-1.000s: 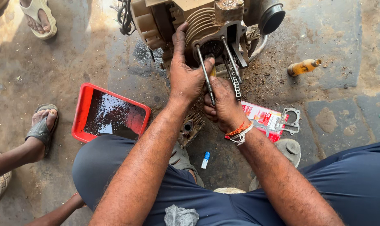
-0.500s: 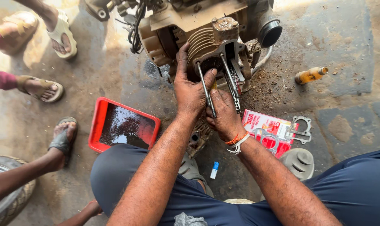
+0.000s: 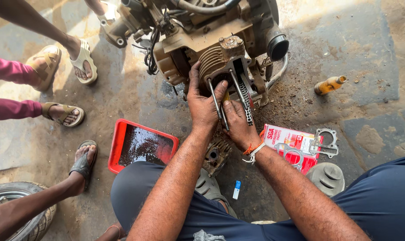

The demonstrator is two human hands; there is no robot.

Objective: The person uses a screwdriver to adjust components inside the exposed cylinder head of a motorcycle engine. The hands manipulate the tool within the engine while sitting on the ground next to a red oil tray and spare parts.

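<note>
A grimy engine (image 3: 202,31) sits on the concrete floor in front of me, its finned cylinder block (image 3: 213,60) facing me with long studs and a timing chain (image 3: 245,103) sticking out. My left hand (image 3: 202,100) grips the cylinder block from the left, thumb laid over the studs. My right hand (image 3: 238,122), with red and white threads at the wrist, sits just below the block, fingers wrapped around the lower studs beside the chain.
A red tray of dark oil (image 3: 142,145) lies left of my knee. A red gasket box with metal gaskets (image 3: 300,145) lies to the right, an amber bottle (image 3: 329,85) farther off. A cylinder head part (image 3: 216,154) rests below my hands. Other people's sandalled feet (image 3: 82,60) and a tyre (image 3: 10,196) are at left.
The view has shifted so the engine and both hands sit lower in frame; more of the engine top and bystanders' feet show. Both hands keep the same hold on the block and studs.
</note>
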